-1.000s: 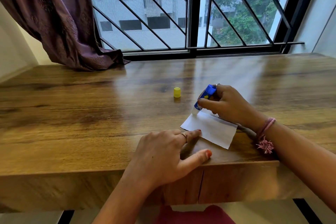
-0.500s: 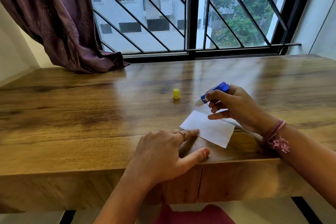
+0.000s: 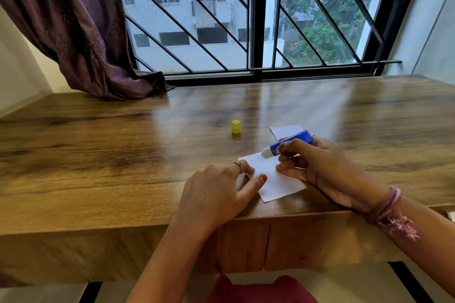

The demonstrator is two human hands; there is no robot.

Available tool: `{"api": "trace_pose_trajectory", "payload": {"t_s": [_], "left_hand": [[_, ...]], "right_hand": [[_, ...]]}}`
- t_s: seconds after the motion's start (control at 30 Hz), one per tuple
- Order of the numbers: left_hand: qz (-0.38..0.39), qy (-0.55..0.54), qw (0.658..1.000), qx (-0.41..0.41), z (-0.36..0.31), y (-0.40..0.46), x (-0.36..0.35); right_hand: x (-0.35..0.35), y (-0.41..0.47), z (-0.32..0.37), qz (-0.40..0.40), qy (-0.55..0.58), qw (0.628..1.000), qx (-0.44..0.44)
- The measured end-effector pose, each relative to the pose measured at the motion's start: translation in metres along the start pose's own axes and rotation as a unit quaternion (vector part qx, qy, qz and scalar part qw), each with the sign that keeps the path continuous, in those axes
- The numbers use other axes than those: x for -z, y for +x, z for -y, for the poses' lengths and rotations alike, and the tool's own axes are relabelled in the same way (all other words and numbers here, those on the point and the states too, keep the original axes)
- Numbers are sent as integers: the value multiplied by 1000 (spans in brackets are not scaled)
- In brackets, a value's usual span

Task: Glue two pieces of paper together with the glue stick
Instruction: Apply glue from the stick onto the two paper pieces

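A white paper piece [image 3: 275, 184] lies near the front edge of the wooden table [image 3: 98, 155]. My left hand [image 3: 216, 192] presses its left edge with straight fingers and thumb. My right hand [image 3: 317, 165] grips the uncapped blue glue stick [image 3: 290, 144], tilted with its white tip over the paper's far edge. A second white paper piece [image 3: 285, 131] lies just behind the glue stick, partly hidden by my right hand. The yellow cap [image 3: 235, 126] stands upright on the table, apart from both hands.
A purple curtain [image 3: 81, 32] drapes onto the table's far left. A barred window [image 3: 246, 19] runs along the back edge. The table's front edge [image 3: 246, 219] is just under my wrists, with drawer fronts below.
My right hand has shifted towards me with the glue stick, uncovering the second paper behind it. My left hand has slid further onto the near paper. The camera has moved.
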State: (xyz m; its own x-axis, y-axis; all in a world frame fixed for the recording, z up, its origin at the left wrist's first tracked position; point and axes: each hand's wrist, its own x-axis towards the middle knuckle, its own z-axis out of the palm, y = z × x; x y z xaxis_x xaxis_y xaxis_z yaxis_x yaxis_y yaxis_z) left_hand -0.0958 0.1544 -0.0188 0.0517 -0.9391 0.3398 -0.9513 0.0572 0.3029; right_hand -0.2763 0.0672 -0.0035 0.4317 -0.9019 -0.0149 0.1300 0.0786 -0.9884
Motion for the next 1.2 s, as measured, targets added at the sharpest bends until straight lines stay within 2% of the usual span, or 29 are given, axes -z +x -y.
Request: {"api": "trace_pose_trajectory", "payload": {"t_s": [0.1,0.23,0.4,0.57,0.9,1.2], "left_hand": [[17,18,1000,11,2,5,1],[76,-13,997,1,14,13,13],[110,-77,991,-4,35,17,25],[101,-101,990,-8,42,18,24],[93,-72,993,-6,40,15,22],[81,-73,994,-12,41,15,21]], "right_hand": [[-1,-2,-1,14,34,999,-14],[8,-1,8,36,92,995,2],[29,11,16,-6,-18,998,60],[33,18,4,11,-127,990,61],[30,27,1,4,-224,967,121],[31,28,-1,21,-279,952,122]]}}
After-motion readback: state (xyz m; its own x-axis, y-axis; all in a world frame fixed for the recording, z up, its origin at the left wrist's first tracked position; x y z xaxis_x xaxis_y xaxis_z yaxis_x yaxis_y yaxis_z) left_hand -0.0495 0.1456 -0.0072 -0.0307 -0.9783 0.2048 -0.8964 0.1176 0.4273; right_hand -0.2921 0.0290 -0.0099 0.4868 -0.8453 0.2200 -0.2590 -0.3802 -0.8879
